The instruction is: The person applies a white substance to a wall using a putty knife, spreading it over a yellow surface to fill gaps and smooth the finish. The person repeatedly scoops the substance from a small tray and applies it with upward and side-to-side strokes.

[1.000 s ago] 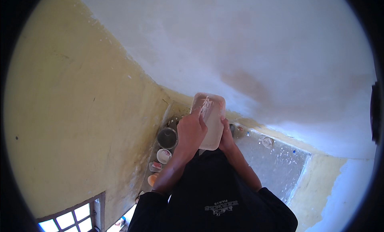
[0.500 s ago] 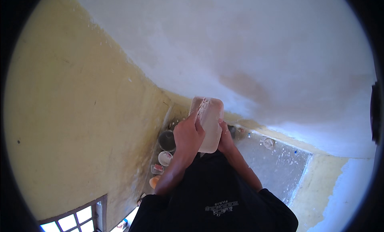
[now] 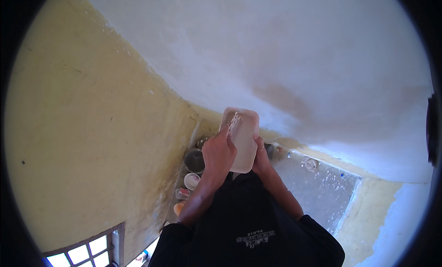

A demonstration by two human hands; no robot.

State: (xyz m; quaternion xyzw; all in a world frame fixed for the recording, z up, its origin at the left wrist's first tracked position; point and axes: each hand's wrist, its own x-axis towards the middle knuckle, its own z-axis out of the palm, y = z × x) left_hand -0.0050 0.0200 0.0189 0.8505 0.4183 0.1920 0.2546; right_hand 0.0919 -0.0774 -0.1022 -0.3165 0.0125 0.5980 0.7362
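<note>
In front of my chest I hold a shallow rectangular tray [image 3: 245, 145], pale and smeared with pinkish-white paste. My right hand [image 3: 261, 157] grips its right edge, thumb over the rim. Over the tray's left side, my left hand [image 3: 218, 152] is closed on a paste-coated scraper [image 3: 234, 122], seen nearly edge-on, its index finger stretched along it. A ridge of thick paste clings to the scraper near the tray's far end. The palm hides the scraper's grip.
Ahead rises a whitish coated wall [image 3: 294, 55]; a yellow wall [image 3: 83, 110] stands at left, with a window [image 3: 87, 253] low down. Along its foot sit a dark bucket [image 3: 194, 161], a white tub [image 3: 191, 181] and a small container [image 3: 183, 193]. A crumpled lump [image 3: 311, 164] lies on the spattered floor [image 3: 304, 188].
Tray and both hands have risen slightly in view. The scraper has shifted a little within the tray, and my left hand has moved slightly rightward with it.
</note>
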